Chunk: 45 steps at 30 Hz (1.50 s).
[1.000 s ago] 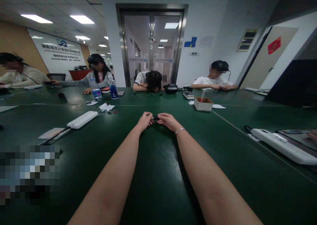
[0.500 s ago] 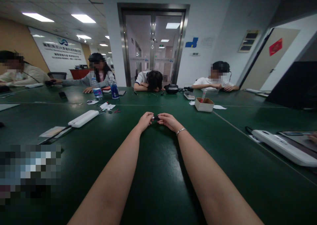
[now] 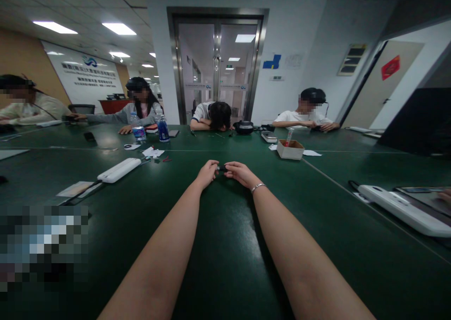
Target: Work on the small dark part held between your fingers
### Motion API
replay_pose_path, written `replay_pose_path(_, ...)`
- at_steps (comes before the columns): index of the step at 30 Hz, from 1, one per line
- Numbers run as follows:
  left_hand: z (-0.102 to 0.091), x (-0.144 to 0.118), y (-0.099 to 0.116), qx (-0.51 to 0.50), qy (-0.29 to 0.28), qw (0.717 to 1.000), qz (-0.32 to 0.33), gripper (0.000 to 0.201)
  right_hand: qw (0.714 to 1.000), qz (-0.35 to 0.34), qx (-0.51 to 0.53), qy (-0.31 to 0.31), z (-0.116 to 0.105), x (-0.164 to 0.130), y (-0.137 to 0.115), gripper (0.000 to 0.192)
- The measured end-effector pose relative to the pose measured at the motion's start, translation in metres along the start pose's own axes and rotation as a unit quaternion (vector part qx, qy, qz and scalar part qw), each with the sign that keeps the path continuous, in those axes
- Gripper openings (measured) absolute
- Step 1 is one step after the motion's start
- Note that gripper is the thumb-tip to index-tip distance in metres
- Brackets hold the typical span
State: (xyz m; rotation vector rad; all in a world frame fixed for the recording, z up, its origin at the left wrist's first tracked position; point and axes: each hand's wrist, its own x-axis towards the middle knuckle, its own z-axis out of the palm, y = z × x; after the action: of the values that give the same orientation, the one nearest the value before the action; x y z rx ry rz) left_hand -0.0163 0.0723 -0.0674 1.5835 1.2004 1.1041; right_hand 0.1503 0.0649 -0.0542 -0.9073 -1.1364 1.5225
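Between my two hands, just over the green table (image 3: 225, 245), is a small dark stick-like object (image 3: 221, 168) with a silvery left end; it is too small to tell its exact kind. My left hand (image 3: 207, 173) pinches the silvery end between thumb and fingers. The black right end is in the fingertips of my right hand (image 3: 240, 172), which has a silver bracelet (image 3: 258, 185) at its wrist. Both hands are closed, and the fingers hide part of the object's ends.
A small box (image 3: 290, 150) with a red tube stands beyond my right hand. White power strips (image 3: 120, 170) lie to both sides, with paper scraps (image 3: 153, 152) at the left. Two bottles (image 3: 163, 129) stand farther back. Several people sit around the table, one with head down (image 3: 219, 114).
Both hands keep their hold on the small dark object in nearly the same place. The whole view has shifted very slightly.
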Motion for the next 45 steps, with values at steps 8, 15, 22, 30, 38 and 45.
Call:
replay_pose_path(8, -0.0006, -0.0015, 0.0024, 0.002, -0.004, 1.000, -0.004, 0.028, 1.000, 0.003, 0.004, -0.008, -0.0006, -0.0007, -0.0004, 0.011)
replay_pose_path(15, -0.0004, -0.0003, -0.0006, 0.012, -0.001, 1.000, 0.014, 0.029, 1.000, -0.002, 0.002, -0.003, -0.0014, 0.0007, 0.0013, 0.010)
replay_pose_path(22, 0.0001, -0.0013, 0.0014, 0.014, 0.001, 1.000, 0.011, 0.028, 1.000, -0.006, -0.003, -0.002, -0.0006, -0.0012, 0.0004, 0.011)
replay_pose_path(30, 0.0006, -0.0026, 0.0043, 0.017, 0.003, 1.000, 0.005, 0.027, 1.000, -0.004, -0.002, -0.005, -0.0013, -0.0002, 0.0008, 0.010)
replay_pose_path(38, 0.0001, -0.0021, 0.0027, 0.026, 0.010, 1.000, 0.001, 0.026, 1.000, -0.001, -0.009, -0.006, -0.0011, -0.0015, -0.0006, 0.010)
replay_pose_path(45, -0.0009, -0.0021, 0.0031, 0.040, 0.013, 0.999, 0.027, 0.025, 1.000, -0.003, -0.006, -0.002, -0.0009, -0.0005, 0.0009, 0.011)
